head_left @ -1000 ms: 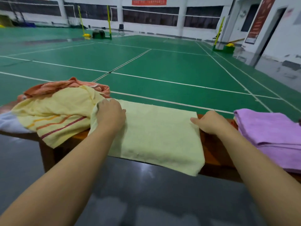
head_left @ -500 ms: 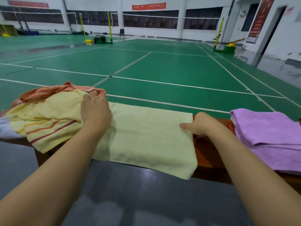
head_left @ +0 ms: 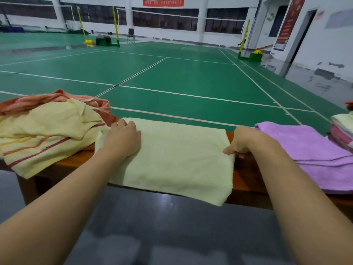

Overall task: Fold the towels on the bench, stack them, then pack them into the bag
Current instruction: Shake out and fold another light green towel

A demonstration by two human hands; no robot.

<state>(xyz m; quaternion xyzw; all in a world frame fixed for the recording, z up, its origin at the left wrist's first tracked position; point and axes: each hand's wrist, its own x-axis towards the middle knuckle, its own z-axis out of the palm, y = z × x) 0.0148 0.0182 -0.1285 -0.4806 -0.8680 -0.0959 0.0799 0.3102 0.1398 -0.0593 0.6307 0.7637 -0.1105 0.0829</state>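
Partly done: pale yellow towel (head_left: 172,159) flat on the bench (head_left: 246,176), left hand (head_left: 122,138) pressing its left end with loose fingers, right hand (head_left: 242,140) pinching its right edge. Purple towel (head_left: 305,150) folded alongside, small stack (head_left: 342,131) far right. Still unfolded: striped yellow towel (head_left: 44,134) and orange towel (head_left: 38,101); no bag in sight.

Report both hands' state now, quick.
Left hand: open, flat on the pale yellow towel at its left end.
Right hand: closed, pinching that towel's right edge.
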